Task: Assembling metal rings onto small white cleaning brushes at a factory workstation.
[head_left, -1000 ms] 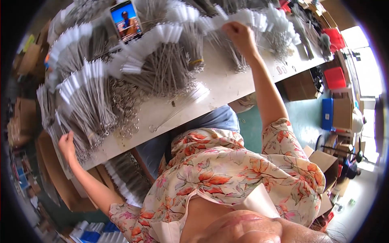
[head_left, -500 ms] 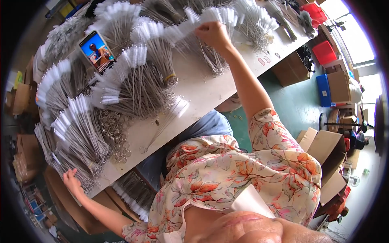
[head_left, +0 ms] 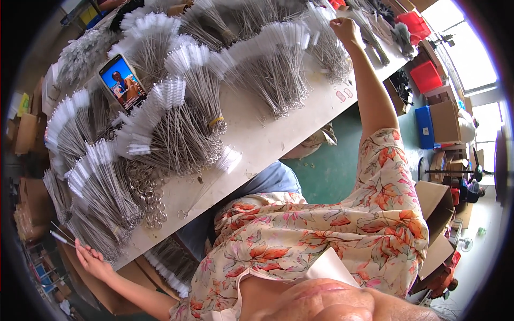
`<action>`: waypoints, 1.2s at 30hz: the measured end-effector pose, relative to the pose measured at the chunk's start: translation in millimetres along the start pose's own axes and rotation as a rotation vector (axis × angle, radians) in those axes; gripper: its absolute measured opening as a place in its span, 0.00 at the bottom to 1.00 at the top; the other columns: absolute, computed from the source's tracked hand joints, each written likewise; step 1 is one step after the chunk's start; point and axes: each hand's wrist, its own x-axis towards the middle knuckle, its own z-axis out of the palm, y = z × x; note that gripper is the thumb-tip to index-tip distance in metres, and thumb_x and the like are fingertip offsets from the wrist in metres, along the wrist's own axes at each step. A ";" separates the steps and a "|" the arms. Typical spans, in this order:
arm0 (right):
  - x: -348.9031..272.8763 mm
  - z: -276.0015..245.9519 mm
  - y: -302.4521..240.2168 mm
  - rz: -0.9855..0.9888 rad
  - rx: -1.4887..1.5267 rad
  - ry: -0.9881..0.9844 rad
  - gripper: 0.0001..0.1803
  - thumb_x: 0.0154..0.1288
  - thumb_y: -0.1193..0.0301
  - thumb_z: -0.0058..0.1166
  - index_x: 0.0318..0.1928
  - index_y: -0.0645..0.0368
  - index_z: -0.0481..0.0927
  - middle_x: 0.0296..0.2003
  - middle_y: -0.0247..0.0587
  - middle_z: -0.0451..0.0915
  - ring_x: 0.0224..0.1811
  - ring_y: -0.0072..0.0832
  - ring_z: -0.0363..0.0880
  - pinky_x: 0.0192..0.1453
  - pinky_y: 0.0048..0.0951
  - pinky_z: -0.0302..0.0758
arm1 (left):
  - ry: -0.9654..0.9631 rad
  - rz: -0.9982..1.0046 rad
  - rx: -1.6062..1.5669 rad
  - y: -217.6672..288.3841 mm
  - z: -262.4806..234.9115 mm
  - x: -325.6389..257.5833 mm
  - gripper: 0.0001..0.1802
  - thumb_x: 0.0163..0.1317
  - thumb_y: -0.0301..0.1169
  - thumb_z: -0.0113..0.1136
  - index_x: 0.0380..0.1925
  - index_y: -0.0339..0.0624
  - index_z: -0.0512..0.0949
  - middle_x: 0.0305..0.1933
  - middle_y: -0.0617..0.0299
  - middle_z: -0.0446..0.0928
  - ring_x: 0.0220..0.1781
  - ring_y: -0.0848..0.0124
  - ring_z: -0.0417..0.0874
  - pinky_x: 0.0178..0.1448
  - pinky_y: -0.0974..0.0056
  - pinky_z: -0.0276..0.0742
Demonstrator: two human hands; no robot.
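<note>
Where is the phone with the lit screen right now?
In the head view the phone sits propped at the upper left of the white table, wedged among bundles of white-tipped wire brushes, well away from both hands.

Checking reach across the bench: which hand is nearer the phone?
Left. The left hand is at the bench's near-left edge below the phone; the right hand is far across, among brush bundles.

Left hand (head_left: 92, 260) low at the left, fingers pinched, right hand (head_left: 344, 29) fisted, arm stretched far up
</note>
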 end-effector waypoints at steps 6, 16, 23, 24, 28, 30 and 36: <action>-2.7 12.8 -21.7 0.032 -0.392 -0.238 0.18 0.45 0.60 0.53 0.33 0.59 0.82 0.36 0.53 0.80 0.42 0.46 0.79 0.47 0.41 0.75 | -0.131 -0.159 0.015 -2.7 -13.7 -37.5 0.20 0.65 0.43 0.48 0.48 0.39 0.74 0.26 0.72 0.65 0.17 0.88 0.55 0.16 0.81 0.47; -68.9 -116.2 -157.7 0.089 0.900 0.162 0.13 0.63 0.63 0.43 0.34 0.58 0.78 0.23 0.33 0.75 0.28 0.19 0.74 0.31 0.22 0.66 | -0.457 -0.230 -0.599 20.9 51.2 -82.7 0.16 0.66 0.37 0.46 0.40 0.34 0.73 0.21 0.71 0.59 0.20 0.82 0.56 0.21 0.77 0.52; -257.7 -95.0 -286.7 -0.195 1.834 -1.038 0.15 0.67 0.68 0.35 0.41 0.67 0.72 0.42 0.50 0.71 0.46 0.37 0.73 0.45 0.38 0.78 | -0.925 0.214 -0.439 65.4 169.6 -181.8 0.14 0.66 0.26 0.45 0.49 0.32 0.71 0.21 0.68 0.68 0.17 0.83 0.65 0.19 0.77 0.63; -280.9 -98.8 -302.9 -0.196 1.782 -1.073 0.15 0.66 0.70 0.35 0.42 0.68 0.72 0.46 0.51 0.71 0.50 0.37 0.72 0.51 0.40 0.76 | -0.961 0.251 -0.391 66.8 179.2 -191.0 0.15 0.63 0.22 0.47 0.50 0.32 0.69 0.24 0.66 0.69 0.19 0.82 0.70 0.21 0.77 0.69; -333.8 -108.9 -324.8 -0.484 1.303 -0.981 0.19 0.63 0.70 0.45 0.54 0.64 0.68 0.57 0.51 0.63 0.59 0.36 0.63 0.62 0.34 0.58 | -0.814 0.602 -0.188 59.8 185.9 -201.2 0.21 0.47 0.19 0.60 0.45 0.43 0.74 0.32 0.60 0.71 0.35 0.63 0.75 0.35 0.64 0.72; -336.0 -112.9 -321.8 -0.661 1.533 -0.917 0.22 0.62 0.66 0.48 0.54 0.63 0.69 0.58 0.51 0.60 0.59 0.40 0.61 0.63 0.39 0.56 | -0.780 0.758 -0.177 67.9 172.6 -192.3 0.20 0.46 0.19 0.61 0.42 0.43 0.73 0.38 0.60 0.71 0.38 0.63 0.74 0.38 0.62 0.71; -340.4 -78.7 -287.8 -0.142 1.520 -1.060 0.19 0.66 0.60 0.45 0.40 0.63 0.80 0.40 0.45 0.77 0.50 0.29 0.70 0.59 0.36 0.63 | -0.678 0.715 -0.468 73.1 154.8 -189.8 0.04 0.62 0.21 0.48 0.33 0.31 0.70 0.43 0.51 0.67 0.27 0.71 0.78 0.32 0.70 0.81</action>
